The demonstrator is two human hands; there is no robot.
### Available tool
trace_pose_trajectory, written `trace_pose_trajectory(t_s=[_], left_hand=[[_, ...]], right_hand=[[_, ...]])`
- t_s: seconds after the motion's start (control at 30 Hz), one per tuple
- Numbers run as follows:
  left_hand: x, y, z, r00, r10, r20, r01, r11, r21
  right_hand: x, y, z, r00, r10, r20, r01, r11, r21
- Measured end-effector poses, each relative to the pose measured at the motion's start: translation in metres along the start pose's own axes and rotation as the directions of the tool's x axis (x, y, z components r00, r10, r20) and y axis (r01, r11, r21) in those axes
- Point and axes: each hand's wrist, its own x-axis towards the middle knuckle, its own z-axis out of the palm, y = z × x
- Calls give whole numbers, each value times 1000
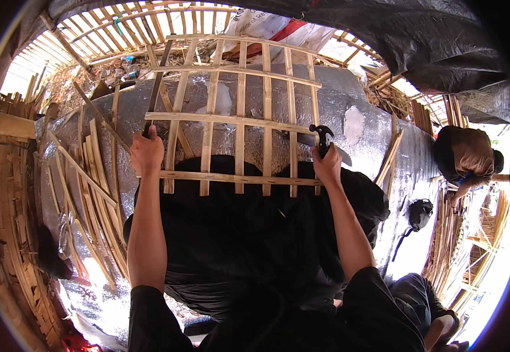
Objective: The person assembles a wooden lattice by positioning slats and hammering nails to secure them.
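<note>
A lattice of pale bamboo slats (240,120) spans the space in front of me, its lower edge over my black-clothed lap (237,229). My left hand (146,151) is closed at the lattice's left side, around the lower end of a long dark slat (160,82) that runs along the rail ends. My right hand (327,167) grips a claw hammer (323,139) with a black head, held upright beside the lattice's lower right corner. A grey blade-like shape shows behind the hammer; I cannot tell what it is.
Loose bamboo strips (99,176) lie at the left on a silvery foil sheet (378,152). Split bamboo (8,199) is stacked far left. Another person (466,154) bends at the right, near a black bag (420,214); someone's dark-clothed leg (413,299) shows lower right.
</note>
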Motion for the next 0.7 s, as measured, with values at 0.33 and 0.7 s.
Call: trace_pose_trajectory(t_s=[0.33,0.7], left_hand=[[7,-7,1,991,4,131,1,999,-36],[4,-5,-3,995,29,97,-16,991,-132]], right_hand=[[-1,-20,-41,980,161,119,-152,985,-83],[-21,-104,-42,935,-223,274,239,971,-25]])
